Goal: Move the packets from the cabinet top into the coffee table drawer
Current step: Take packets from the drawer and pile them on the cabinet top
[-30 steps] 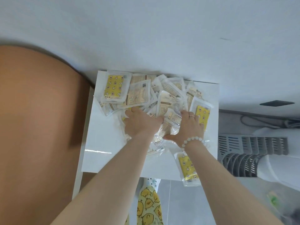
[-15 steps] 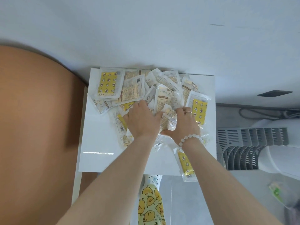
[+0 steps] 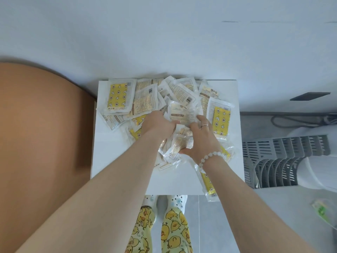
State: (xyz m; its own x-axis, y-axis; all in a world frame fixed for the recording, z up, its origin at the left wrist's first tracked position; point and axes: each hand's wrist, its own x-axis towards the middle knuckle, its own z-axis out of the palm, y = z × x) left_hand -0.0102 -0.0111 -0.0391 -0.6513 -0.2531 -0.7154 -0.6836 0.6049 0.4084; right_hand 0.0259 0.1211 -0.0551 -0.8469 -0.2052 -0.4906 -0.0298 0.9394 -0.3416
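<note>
Several clear packets with yellow or beige prints [image 3: 145, 99] lie heaped on the white cabinet top [image 3: 109, 161]. My left hand [image 3: 158, 125] reaches into the middle of the heap, its fingers curled into the packets. My right hand [image 3: 200, 139], with a ring and a bead bracelet, grips a bunch of packets [image 3: 180, 145] from the right, thumb under it. One yellow packet [image 3: 207, 185] hangs over the cabinet's front edge under my right forearm. The coffee table drawer is not in view.
A brown rounded surface [image 3: 40, 143] fills the left side, against the cabinet. A grey slatted appliance [image 3: 284, 161] stands to the right on the floor, with cables [image 3: 295, 119] behind it. The wall [image 3: 164, 42] lies behind the cabinet. My feet are below the cabinet's front edge.
Both hands have drawn closer together over the heap's middle and gathered packets between them. The view has shifted a little, showing more of my legs.
</note>
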